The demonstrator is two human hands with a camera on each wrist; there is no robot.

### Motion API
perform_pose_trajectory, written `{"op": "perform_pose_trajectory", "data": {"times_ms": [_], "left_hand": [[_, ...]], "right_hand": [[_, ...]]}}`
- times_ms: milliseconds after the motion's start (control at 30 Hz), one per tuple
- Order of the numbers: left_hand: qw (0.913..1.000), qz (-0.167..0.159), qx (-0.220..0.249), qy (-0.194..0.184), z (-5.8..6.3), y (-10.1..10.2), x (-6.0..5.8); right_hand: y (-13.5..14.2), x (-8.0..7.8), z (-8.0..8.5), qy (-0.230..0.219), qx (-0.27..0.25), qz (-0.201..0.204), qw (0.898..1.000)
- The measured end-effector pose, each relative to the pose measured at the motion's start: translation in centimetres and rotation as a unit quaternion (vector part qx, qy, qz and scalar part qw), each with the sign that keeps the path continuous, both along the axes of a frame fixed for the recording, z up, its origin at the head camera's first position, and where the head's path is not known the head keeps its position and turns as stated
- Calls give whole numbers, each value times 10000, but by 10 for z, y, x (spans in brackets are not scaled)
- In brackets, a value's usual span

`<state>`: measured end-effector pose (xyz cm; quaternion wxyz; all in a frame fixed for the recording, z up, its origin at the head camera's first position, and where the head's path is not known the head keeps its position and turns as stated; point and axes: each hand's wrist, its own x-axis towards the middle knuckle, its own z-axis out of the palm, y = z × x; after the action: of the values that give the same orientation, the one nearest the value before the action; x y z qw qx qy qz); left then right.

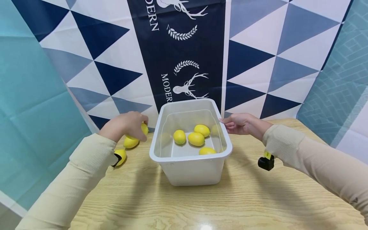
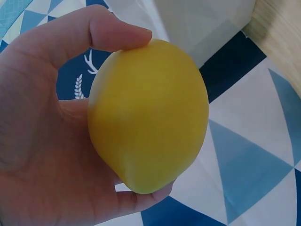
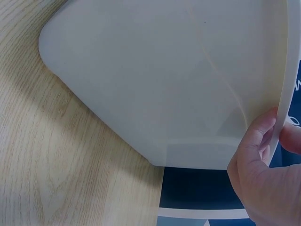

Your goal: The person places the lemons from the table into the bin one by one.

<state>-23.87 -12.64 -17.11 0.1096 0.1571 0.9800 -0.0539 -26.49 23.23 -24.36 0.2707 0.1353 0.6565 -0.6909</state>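
Observation:
My left hand (image 1: 126,126) grips a yellow lemon (image 2: 150,113), thumb over one side and fingers round the other, above the table left of a light grey plastic bin (image 1: 191,172). Two more lemons lie beneath and beside that hand: one (image 1: 130,142) partly under it, another (image 1: 120,156) partly hidden by the wrist strap. Inside the bin several lemons (image 1: 196,139) rest on the floor. On the bin's right side, my right hand (image 1: 240,124) pinches the rim (image 3: 283,89), with fingers under the lip and thumb on the other side.
The bin stands on a wood-grain table (image 1: 184,207), close to a patterned cloth backdrop (image 1: 184,48) behind it. A teal cloth (image 1: 37,105) borders the left side. A small black wrist camera (image 1: 265,163) hangs below the right sleeve.

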Motion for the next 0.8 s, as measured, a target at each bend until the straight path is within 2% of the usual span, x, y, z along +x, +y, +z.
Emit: {"op": "perform_pose_trajectory", "data": {"times_ms": [333, 800], "left_hand": [[9997, 218, 27, -54, 7, 11, -2], [10000, 30, -81, -15, 12, 32, -10]], "right_hand": [[0, 1, -1, 70, 75, 40, 9999], [0, 0, -2, 71, -16, -3, 10000]]}}
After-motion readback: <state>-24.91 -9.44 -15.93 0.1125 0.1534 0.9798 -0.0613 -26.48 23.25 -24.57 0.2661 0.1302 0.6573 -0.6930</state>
